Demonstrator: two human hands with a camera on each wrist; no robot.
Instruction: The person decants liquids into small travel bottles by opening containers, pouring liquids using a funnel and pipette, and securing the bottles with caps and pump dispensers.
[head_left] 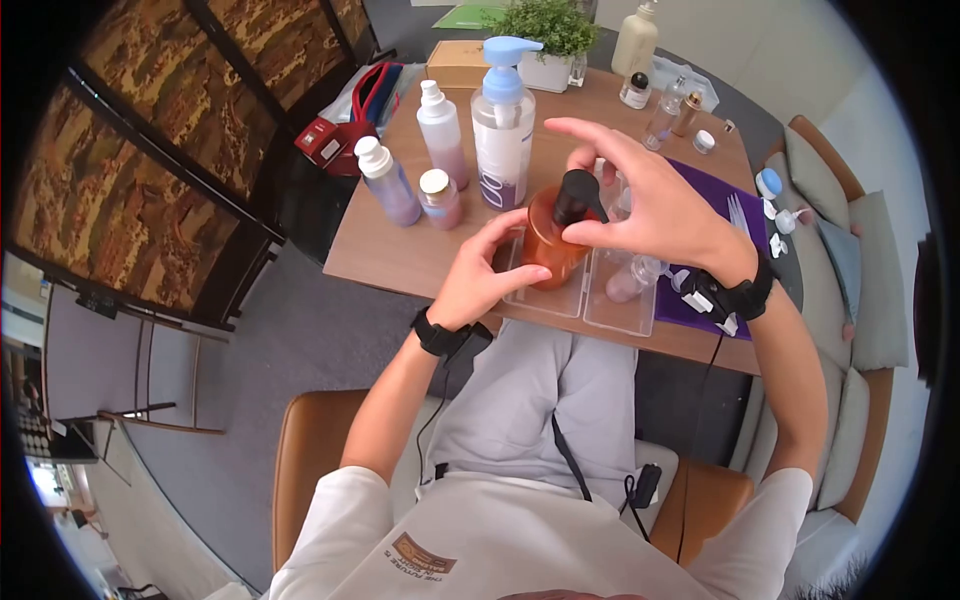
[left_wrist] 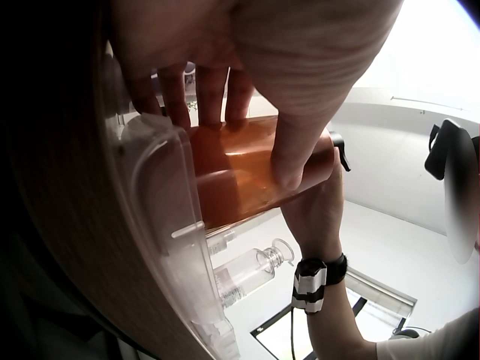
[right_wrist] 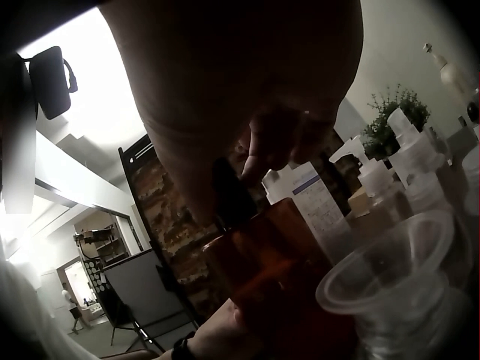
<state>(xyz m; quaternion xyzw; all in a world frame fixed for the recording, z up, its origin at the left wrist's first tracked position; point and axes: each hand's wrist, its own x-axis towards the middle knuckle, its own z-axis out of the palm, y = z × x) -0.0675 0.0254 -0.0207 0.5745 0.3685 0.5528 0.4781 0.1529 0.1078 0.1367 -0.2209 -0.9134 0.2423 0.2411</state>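
An amber pump bottle (head_left: 547, 262) stands in the left part of a clear plastic tray (head_left: 618, 325) at the table's near edge. My left hand (head_left: 487, 272) grips its body from the left, the thumb (left_wrist: 289, 161) lying across the front. At the top, my right hand (head_left: 650, 195) holds the black pump head (head_left: 577, 195) between thumb and fingers, the index finger stretched out beyond it. To the right, a small clear bottle with pinkish liquid (head_left: 630, 282) lies tilted over the tray. A clear flared funnel shape (right_wrist: 390, 262) shows close by in the right wrist view.
Behind my left hand stand a large bottle with a blue pump (head_left: 503, 130), a white-capped spray bottle (head_left: 440, 130), another pump bottle (head_left: 388, 180) and a small jar (head_left: 439, 200). On the right lies a purple mat (head_left: 700, 185) with a fork (head_left: 738, 212); a potted plant (head_left: 545, 40) is at the back.
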